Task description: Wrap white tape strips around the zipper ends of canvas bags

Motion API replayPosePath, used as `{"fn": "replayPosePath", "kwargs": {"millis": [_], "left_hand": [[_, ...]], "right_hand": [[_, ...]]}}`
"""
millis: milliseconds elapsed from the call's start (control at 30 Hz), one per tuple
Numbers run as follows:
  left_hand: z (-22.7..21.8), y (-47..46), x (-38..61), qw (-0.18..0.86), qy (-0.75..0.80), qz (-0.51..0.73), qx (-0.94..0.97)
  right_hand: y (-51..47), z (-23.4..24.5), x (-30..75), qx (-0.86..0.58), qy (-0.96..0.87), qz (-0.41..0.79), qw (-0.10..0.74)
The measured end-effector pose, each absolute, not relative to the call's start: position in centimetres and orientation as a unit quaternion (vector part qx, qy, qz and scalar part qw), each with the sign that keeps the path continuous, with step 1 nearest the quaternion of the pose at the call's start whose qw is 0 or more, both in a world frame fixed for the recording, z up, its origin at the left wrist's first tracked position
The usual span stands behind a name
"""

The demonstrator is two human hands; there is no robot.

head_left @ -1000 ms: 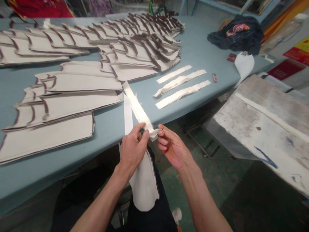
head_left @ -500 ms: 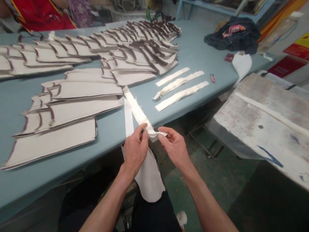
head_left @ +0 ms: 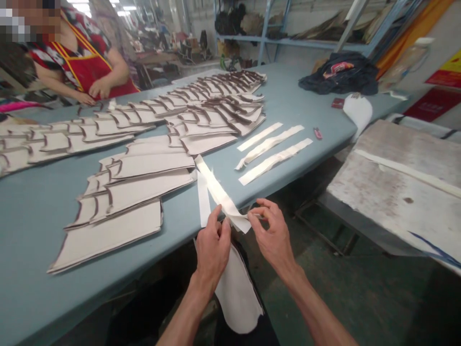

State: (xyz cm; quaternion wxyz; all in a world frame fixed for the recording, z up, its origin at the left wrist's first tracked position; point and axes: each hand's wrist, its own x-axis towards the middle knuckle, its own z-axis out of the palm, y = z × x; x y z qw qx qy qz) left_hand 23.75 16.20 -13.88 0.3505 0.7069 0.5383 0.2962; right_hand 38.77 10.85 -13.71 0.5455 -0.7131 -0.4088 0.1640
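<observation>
A cream fabric strip (head_left: 216, 188) runs from the blue table top over its front edge toward me. My left hand (head_left: 215, 238) is closed, thumb and forefinger pinching the strip's left side near its lower end. To the right, my right hand (head_left: 272, 235) pinches a thin edge or layer that lifts from the same end, its other fingers curled loosely. Beside the strip lies a narrow white strip (head_left: 203, 199). Below my hands a white fabric piece (head_left: 239, 298) with a dark edge hangs over my lap; its upper part is hidden.
Several cream strips (head_left: 275, 161) lie on the blue table (head_left: 173, 259), right of overlapping rows of pale, dark-edged fabric pieces (head_left: 115, 235). A small red object (head_left: 317, 133) and dark cloth (head_left: 340, 77) are farther back. A stained board (head_left: 399, 178) stands right. Across the table is a co-worker in a red apron (head_left: 86, 72).
The view has tilted upward, showing more of the co-worker and shelves. My right hand has drawn slightly away from my left, and the strip's end now shows flatter between them.
</observation>
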Motion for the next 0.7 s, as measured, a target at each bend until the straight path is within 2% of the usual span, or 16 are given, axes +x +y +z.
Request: {"fn": "replayPosePath", "kwargs": {"millis": [167,367,700], "left_hand": [[-13.7,15.9,23.5,0.365,0.54,0.315,0.69],[-13.0,15.7,23.2,0.439,0.548,0.346,0.623],[-13.9,14.8,20.9,0.662,0.591,0.352,0.296]], "right_hand": [[11.5,-13.4,39.2,-0.69,-0.369,0.23,0.579],[12.6,-14.5,39.3,-0.698,-0.337,0.213,0.595],[11.4,-15.6,37.6,-0.711,-0.469,0.174,0.494]]}}
